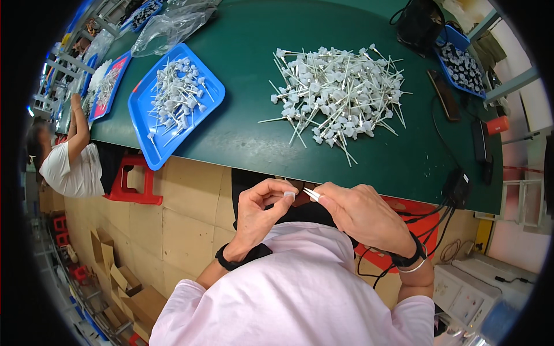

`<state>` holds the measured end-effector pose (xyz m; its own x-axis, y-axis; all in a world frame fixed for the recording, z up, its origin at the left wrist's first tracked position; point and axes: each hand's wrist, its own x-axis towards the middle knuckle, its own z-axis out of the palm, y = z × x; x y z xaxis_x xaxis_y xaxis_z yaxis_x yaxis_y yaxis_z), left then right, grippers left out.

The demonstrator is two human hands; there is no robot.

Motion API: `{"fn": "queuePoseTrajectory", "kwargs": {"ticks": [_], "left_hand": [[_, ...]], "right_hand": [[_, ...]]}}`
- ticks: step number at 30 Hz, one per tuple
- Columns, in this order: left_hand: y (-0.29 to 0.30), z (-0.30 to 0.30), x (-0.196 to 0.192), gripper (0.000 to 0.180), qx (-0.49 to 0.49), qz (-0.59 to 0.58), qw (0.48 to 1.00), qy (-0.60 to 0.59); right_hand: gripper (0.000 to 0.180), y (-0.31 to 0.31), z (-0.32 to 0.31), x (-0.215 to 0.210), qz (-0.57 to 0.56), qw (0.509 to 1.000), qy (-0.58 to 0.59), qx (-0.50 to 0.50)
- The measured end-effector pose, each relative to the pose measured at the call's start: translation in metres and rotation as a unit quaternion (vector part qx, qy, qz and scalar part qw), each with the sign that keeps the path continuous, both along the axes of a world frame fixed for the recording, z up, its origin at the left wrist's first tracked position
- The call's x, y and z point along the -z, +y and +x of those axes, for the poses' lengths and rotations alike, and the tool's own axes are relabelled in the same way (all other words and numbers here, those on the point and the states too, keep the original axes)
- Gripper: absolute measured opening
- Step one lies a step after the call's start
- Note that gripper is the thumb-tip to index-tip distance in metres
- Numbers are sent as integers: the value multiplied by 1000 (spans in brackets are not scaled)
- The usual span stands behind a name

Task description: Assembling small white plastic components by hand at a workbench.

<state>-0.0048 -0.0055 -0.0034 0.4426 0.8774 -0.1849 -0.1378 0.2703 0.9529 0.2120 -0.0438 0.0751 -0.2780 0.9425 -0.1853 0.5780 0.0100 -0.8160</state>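
In front of my body, just off the table's near edge, my left hand (258, 209) pinches a small whitish piece (289, 195) between thumb and fingertips. The fingers partly cover this piece, so its full shape is hidden. My right hand (365, 214) is closed around white-tipped tweezers (311, 194), whose tips point left toward the left hand. A small gap seems to lie between the tips and the pinched piece. Beyond the hands, a large heap of thin pale sticks with whitish translucent heads (340, 95) lies on the green table (242, 132).
A blue tray (141, 124) with similar sticks stands left of the heap. Further left, a person (72, 164) sits by another tray (118, 86). A blue bin of dark parts (461, 66), a phone-like object (443, 95) and cables line the right. Red stools (135, 181) stand below.
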Motion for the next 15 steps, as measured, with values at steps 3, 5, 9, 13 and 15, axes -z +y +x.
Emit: {"fn": "queuePoseTrajectory", "kwargs": {"ticks": [3, 5, 9, 13, 15], "left_hand": [[1, 0, -1, 12, -2, -3, 1000, -5], [1, 0, -3, 11, -7, -10, 1000, -8], [1, -4, -7, 8, -16, -33, 999, -7], [4, -12, -4, 6, -11, -42, 999, -15], [6, -17, -3, 8, -6, -70, 997, -34]], "right_hand": [[19, -1, 0, 2, 0, 1000, -7, 6], [18, -3, 0, 5, 7, 1000, -5, 9], [14, -3, -4, 5, -4, 1000, 15, 24], [15, -6, -11, 16, 42, 995, 75, 43], [22, -7, -15, 20, 39, 995, 81, 45]]}}
